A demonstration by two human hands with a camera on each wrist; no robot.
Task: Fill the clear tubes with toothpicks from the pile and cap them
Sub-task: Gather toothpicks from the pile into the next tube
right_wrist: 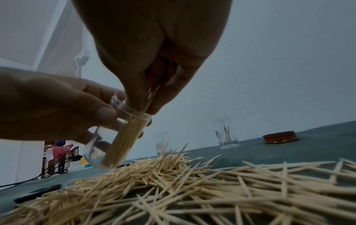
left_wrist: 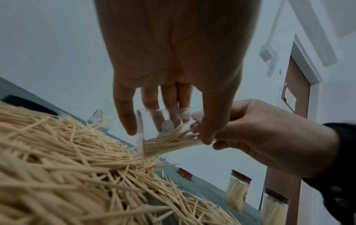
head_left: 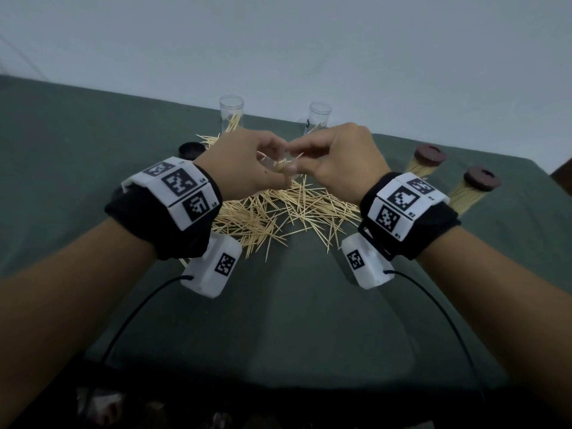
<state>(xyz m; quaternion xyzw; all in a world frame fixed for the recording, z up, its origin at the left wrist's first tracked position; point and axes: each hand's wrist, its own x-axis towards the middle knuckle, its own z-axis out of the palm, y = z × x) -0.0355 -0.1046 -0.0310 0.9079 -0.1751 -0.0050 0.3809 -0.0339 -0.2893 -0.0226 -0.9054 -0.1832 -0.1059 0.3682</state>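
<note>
Clear, light, slippery plastic tube (right_wrist: pixel 115 137) we grip mid-wall with our left hand (head_left: pixel 244 162), our right hand (head_left: pixel 337 159) pinching stiff wooden toothpicks (right_wrist: pixel 146 103) at its mouth.

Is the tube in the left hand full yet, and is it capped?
Partly filled, uncapped. The tube, tilted in the left hand, holds one bundle beside clear space; the right hand feeds toothpicks into its open mouth.

The head view looks forward and down over both forearms onto the worktop (head_left: pixel 77 156). Each wrist view sits low, just above the toothpick pile (left_wrist: pixel 57 175), looking up along its own palm. All three share the pile and the held clear tube (right_wrist: pixel 115 137).
</note>
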